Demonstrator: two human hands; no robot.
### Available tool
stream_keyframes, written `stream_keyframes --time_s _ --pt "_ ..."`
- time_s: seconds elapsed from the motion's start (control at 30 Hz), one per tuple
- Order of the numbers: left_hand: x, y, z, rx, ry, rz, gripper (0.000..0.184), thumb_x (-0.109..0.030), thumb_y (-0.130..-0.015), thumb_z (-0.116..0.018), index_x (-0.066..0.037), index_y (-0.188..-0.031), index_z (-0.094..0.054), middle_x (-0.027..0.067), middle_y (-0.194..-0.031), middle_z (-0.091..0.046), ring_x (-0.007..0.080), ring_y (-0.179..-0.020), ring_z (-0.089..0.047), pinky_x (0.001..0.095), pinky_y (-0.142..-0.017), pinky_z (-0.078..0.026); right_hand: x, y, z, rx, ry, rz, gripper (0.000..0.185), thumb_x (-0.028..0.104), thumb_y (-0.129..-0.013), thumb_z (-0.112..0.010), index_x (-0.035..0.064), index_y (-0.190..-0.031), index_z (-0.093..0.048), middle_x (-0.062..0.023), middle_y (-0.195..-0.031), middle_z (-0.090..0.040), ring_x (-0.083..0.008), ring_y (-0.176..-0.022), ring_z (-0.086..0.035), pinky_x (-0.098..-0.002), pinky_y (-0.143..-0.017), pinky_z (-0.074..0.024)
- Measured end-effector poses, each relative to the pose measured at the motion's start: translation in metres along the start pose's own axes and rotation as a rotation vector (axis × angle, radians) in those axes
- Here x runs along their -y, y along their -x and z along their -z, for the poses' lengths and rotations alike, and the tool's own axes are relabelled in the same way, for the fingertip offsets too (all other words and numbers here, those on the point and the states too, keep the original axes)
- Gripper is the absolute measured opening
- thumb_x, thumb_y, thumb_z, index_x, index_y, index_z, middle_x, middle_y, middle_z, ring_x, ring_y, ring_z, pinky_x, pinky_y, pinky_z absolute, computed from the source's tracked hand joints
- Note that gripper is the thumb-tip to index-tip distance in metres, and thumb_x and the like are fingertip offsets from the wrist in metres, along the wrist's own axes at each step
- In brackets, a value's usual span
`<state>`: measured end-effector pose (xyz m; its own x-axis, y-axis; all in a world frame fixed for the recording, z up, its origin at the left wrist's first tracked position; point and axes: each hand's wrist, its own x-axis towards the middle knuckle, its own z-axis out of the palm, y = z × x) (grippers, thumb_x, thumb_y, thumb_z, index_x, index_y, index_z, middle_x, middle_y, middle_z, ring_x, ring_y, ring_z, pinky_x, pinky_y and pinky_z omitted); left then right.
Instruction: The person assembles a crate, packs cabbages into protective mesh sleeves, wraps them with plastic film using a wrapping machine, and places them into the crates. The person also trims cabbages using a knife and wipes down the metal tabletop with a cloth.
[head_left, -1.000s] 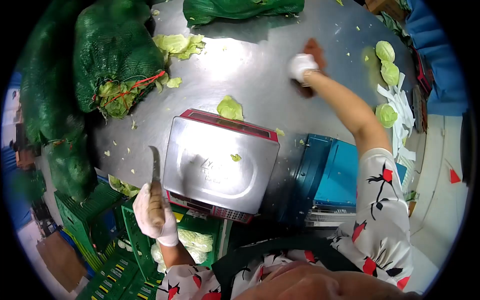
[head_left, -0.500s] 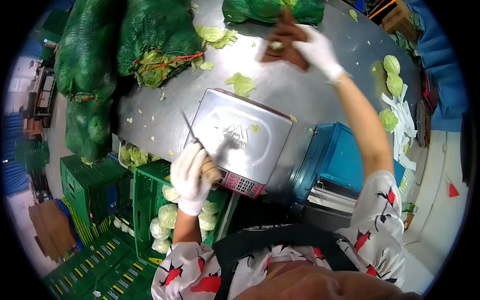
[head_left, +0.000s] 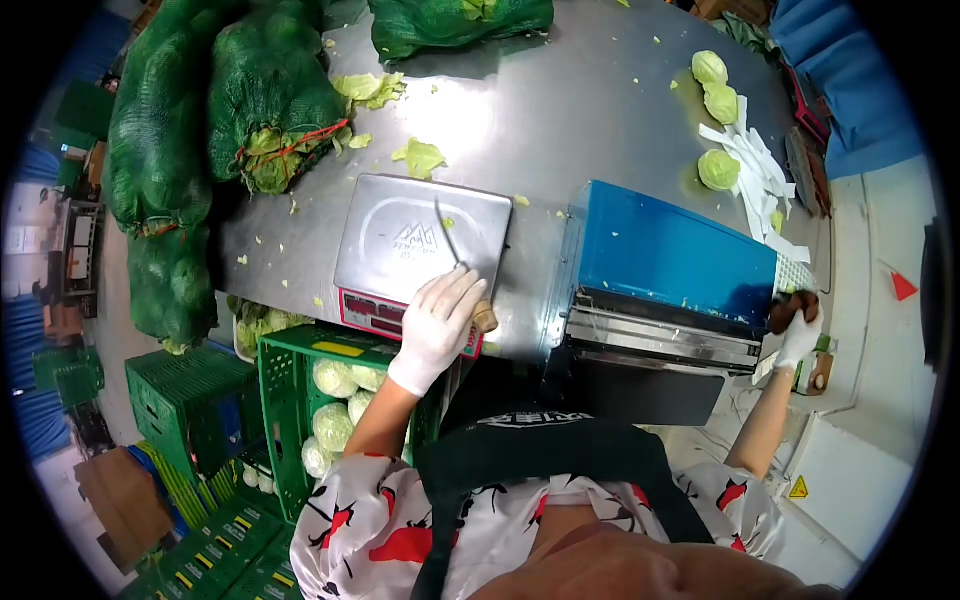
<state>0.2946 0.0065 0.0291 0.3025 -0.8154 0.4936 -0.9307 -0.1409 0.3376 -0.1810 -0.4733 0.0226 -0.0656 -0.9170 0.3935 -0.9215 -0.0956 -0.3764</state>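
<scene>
My left hand [head_left: 437,325], in a white glove, is closed around the wooden handle of a knife [head_left: 449,238]. Its thin, curved blade points away over the steel pan of a digital scale [head_left: 420,230] with a red keypad. Far to the right, my gloved right hand [head_left: 800,338] grips a bunched brown cloth [head_left: 790,310], partly hidden by the fingers. That hand is at the right end of a blue machine [head_left: 670,260] with a metal front. A cabbage leaf [head_left: 418,157] lies just beyond the scale.
Green mesh sacks of cabbage [head_left: 270,100] stand at the left of the steel table [head_left: 560,100]. Below is a green crate [head_left: 275,400] holding wrapped cabbages. Several loose cabbages [head_left: 718,170] and white strips [head_left: 750,160] lie at the right.
My right hand has swung from the far side of the table to the machine's right end, carrying the brown cloth. The knife stays in my left hand over the scale; the view has turned.
</scene>
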Motion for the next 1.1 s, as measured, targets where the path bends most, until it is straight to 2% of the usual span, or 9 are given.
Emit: stream_keyframes --time_s 0.2,0.33,0.4,0.47,0.53,0.7,0.87,1.0,1.1 --pt "-0.031 -0.003 -0.059 0.219 0.075 -0.193 0.046 -0.007 -0.076 -0.061 -0.002 -0.122 -0.059 0.0118 -0.123 -0.061 0.0288 -0.119 -0.057 0.0407 -0.101 -0.046 -0.121 0.032 -0.004 0.106 0.137 -0.095 0.052 0.017 -0.085 -0.062 0.0111 -0.136 -0.054 -0.0222 -0.128 -0.060 -0.0387 -0.116 -0.059 -0.0412 -0.100 -0.0448" --pt "-0.040 0.014 -0.113 0.313 0.045 -0.293 0.043 -0.014 -0.080 -0.059 -0.002 -0.121 -0.059 0.0118 -0.122 -0.061 0.0280 -0.124 -0.053 0.0402 -0.107 -0.040 -0.196 0.006 -0.051 0.617 -0.371 0.093 0.051 0.025 -0.086 -0.066 0.0095 -0.134 -0.057 -0.0205 -0.125 -0.063 -0.0363 -0.111 -0.062 -0.0417 -0.095 -0.0482" --pt "-0.036 0.029 -0.133 0.301 -0.033 -0.230 0.040 -0.016 -0.080 -0.059 -0.002 -0.118 -0.060 0.0115 -0.121 -0.061 0.0269 -0.125 -0.052 0.0379 -0.106 -0.041 -0.166 -0.018 -0.041 0.681 0.367 -0.013 0.046 0.029 -0.088 -0.063 0.0050 -0.127 -0.062 -0.0202 -0.117 -0.068 -0.0353 -0.101 -0.067 -0.0423 -0.088 -0.0512" --pt "-0.043 0.040 -0.138 0.401 -0.108 -0.098 0.037 -0.018 -0.079 -0.061 -0.005 -0.113 -0.065 0.0107 -0.121 -0.062 0.0255 -0.125 -0.052 0.0365 -0.106 -0.040 -0.180 -0.066 -0.068 0.648 0.978 0.414 0.052 0.032 -0.092 -0.061 0.0002 -0.132 -0.057 -0.0241 -0.122 -0.064 -0.0351 -0.108 -0.064 -0.0401 -0.092 -0.0484" --pt "-0.053 0.063 -0.149 0.402 -0.130 0.008 0.039 -0.019 -0.076 -0.063 -0.006 -0.113 -0.066 0.0100 -0.124 -0.062 0.0260 -0.125 -0.052 0.0382 -0.107 -0.039 -0.124 -0.071 -0.056 0.271 0.075 0.248 0.050 0.039 -0.093 -0.058 0.0017 -0.126 -0.063 -0.0212 -0.116 -0.068 -0.0365 -0.099 -0.067 -0.0434 -0.087 -0.0512" --pt "-0.120 0.124 -0.101 0.252 0.064 0.436 0.042 -0.004 -0.077 -0.060 -0.005 -0.119 -0.063 0.0115 -0.123 -0.062 0.0269 -0.121 -0.054 0.0395 -0.105 -0.040 0.061 -0.089 -0.060 0.326 -0.239 0.514 0.051 0.032 -0.097 -0.057 -0.0026 -0.135 -0.052 -0.0217 -0.132 -0.058 -0.0326 -0.118 -0.058 -0.0385 -0.100 -0.0436" --pt "-0.178 0.233 -0.032 0.031 -0.095 0.814 0.032 -0.002 -0.081 -0.059 -0.004 -0.112 -0.064 0.0153 -0.114 -0.065 0.0321 -0.110 -0.061 0.0433 -0.096 -0.048 0.251 0.021 -0.010 0.540 -0.561 0.802 0.046 0.025 -0.100 -0.055 -0.0006 -0.138 -0.050 -0.0187 -0.141 -0.051 -0.0281 -0.125 -0.054 -0.0352 -0.106 -0.0391" --pt "-0.217 0.358 0.036 -0.307 -0.565 1.201 0.031 -0.002 -0.082 -0.063 -0.005 -0.113 -0.065 0.0175 -0.113 -0.066 0.0348 -0.106 -0.062 0.0420 -0.095 -0.048 0.319 0.122 0.001 0.640 -0.732 1.098 0.039 0.015 -0.099 -0.057 -0.0021 -0.135 -0.053 -0.0129 -0.136 -0.056 -0.0230 -0.124 -0.053 -0.0342 -0.108 -0.0383" --pt "-0.236 0.459 0.082 -0.574 -0.727 1.546 0.039 -0.008 -0.084 -0.066 -0.005 -0.123 -0.062 0.0168 -0.120 -0.063 0.0332 -0.113 -0.058 0.0400 -0.101 -0.044 0.344 0.212 0.019 1.015 -0.846 1.095 0.037 0.013 -0.099 -0.058 -0.0011 -0.133 -0.056 -0.0103 -0.135 -0.058 -0.0185 -0.123 -0.053 -0.0321 -0.109 -0.0363"
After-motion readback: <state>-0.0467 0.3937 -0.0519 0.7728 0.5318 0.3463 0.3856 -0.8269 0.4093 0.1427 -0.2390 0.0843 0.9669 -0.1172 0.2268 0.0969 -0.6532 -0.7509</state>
